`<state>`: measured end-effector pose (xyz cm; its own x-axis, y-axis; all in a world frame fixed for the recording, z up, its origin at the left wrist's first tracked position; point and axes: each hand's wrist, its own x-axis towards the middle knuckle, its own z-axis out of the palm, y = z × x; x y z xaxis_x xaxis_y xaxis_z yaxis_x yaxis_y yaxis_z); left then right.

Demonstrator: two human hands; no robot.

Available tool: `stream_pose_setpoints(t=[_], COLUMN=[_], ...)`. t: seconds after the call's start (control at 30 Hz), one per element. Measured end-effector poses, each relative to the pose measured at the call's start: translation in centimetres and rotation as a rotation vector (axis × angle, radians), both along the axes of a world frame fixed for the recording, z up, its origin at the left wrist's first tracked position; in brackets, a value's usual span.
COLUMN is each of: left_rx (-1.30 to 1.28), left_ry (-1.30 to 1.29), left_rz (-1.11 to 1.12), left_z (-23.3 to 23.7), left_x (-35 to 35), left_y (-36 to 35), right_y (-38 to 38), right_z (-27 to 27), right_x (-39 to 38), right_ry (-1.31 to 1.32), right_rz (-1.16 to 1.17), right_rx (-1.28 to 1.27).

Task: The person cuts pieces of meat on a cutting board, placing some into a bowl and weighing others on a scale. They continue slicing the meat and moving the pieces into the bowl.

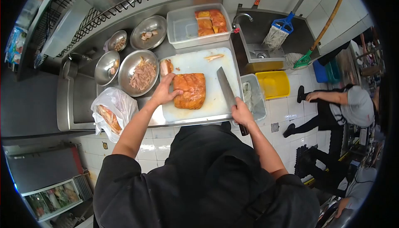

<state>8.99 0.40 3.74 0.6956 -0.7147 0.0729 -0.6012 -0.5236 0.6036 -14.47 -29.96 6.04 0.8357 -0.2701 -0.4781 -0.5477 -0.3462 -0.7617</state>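
Note:
A thick slab of browned, glazed meat [192, 90] lies on the white cutting board [203, 67]. My left hand [163, 91] grips its left edge, thumb on top and the other fingers partly hidden. In my right hand [242, 113] is the handle of a long, broad-bladed kitchen knife [225, 86]. The blade points away from me, flat over the board's right side and apart from the slab. Beyond my left fingers sits a smaller cut piece of meat [166, 67]. A thin pale strip [214, 57] lies near the board's far edge.
Steel bowls with meat bits, including a large bowl [138, 73], stand left. A plastic bag [114, 111] with meat hangs over the front edge. Behind the board is a clear tub [181, 20] with meat chunks; right are a sink [259, 41], yellow bin [272, 84] and two people.

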Motion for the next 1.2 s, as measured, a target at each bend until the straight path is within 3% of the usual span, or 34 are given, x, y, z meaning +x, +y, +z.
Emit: stream_pose_setpoints(t=[0.1, 0.23, 0.3, 0.37, 0.43, 0.47, 0.53, 0.63, 0.7, 0.8, 0.87, 0.97, 1.1, 1.17, 1.2], left_rx=[-0.028, -0.132, -0.238, -0.221, -0.358, -0.356, -0.364, -0.438, -0.47, -0.395, -0.521, -0.581, -0.396, -0.28, -0.226], left_ry=[0.224, 0.147, 0.091, -0.001, 0.091, 0.103, 0.503, 0.459, 0.565, 0.614, 0.593, 0.58, 0.403, -0.141, 0.037], left_rz=[0.113, 0.168, 0.401, 0.538, 0.785, 0.785, 0.667, 0.578, 0.469, 0.34, 0.539, 0.649, 0.648, 0.256, 0.173], left_z=[0.1, -0.9, -1.6, -3.7, -5.4, -4.7, -2.2, -2.3, -1.6, -1.2, -1.6, -1.6, -1.1, -1.5, 0.0], left_x=[-0.8, -2.5, -4.9, -8.7, -12.3, -13.6, -15.4, -13.6, -12.2, -12.2, -13.7, -14.2, -11.2, -7.9, -6.7], left_y=[-0.7, -1.6, -3.1, -5.7, -8.1, -7.9, -8.1, -6.7, -6.3, -6.4, -7.3, -8.1, -6.7, -5.5, -5.6], right_y=[0.5, 0.8, 0.6, 0.0, 0.5, 0.7, 0.3, 0.0, 0.5, 2.2, 2.0, 1.9, 3.6, 4.8, 5.4], right_z=[0.4, 0.9, -0.1, -3.9, -1.3, -0.1, 0.5, 0.7, 0.5, 0.0, -0.6, 1.3, 6.2, 8.2, 8.7], right_x=[0.4, 0.8, 0.9, 0.7, 0.6, 0.5, 0.4, -0.1, 0.2, 1.6, 3.7, 5.8, 5.3, 5.0, 4.9], right_ry=[0.001, 0.003, 0.027, -0.139, -0.151, -0.168, -0.118, -0.045, -0.025, -0.073, -0.103, -0.116, -0.026, 0.008, 0.05], right_rz=[-0.087, -0.094, -0.09, -0.069, -0.078, -0.093, -0.071, -0.023, 0.0, 0.029, 0.077, 0.184, 0.219, 0.234, 0.296], right_rx=[0.061, 0.119, 0.109, -0.134, -0.196, -0.261, -0.325, -0.4, -0.414, -0.343, -0.384, -0.479, -0.559, -0.555, -0.534])
